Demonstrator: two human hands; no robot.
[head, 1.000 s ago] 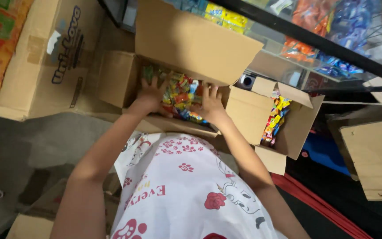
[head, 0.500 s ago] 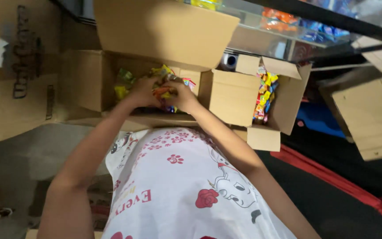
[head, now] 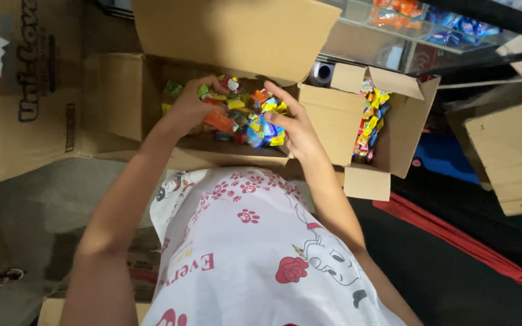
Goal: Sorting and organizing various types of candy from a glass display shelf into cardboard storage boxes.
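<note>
An open cardboard box (head: 115, 96) in front of me holds a heap of small wrapped candies (head: 244, 115) in yellow, orange, green and blue. My left hand (head: 190, 107) curls around the left side of a bunch of them. My right hand (head: 291, 124) cups the right side, fingers spread over the wrappers. Together both hands hold the bunch just above the rest of the candies in the box. My white printed shirt (head: 255, 253) fills the lower middle of the view.
A second open box (head: 403, 130) with more wrapped candies stands to the right. A large printed carton (head: 19, 90) is on the left, another cardboard box (head: 509, 157) at far right. A glass display case (head: 406, 36) with packets runs along the top. Red cloth (head: 454, 241) lies on the dark floor.
My hands went from resting flat on the candies to closing together, and now they hold a gathered bunch, slightly lifted and spread apart. The view has shifted a little.
</note>
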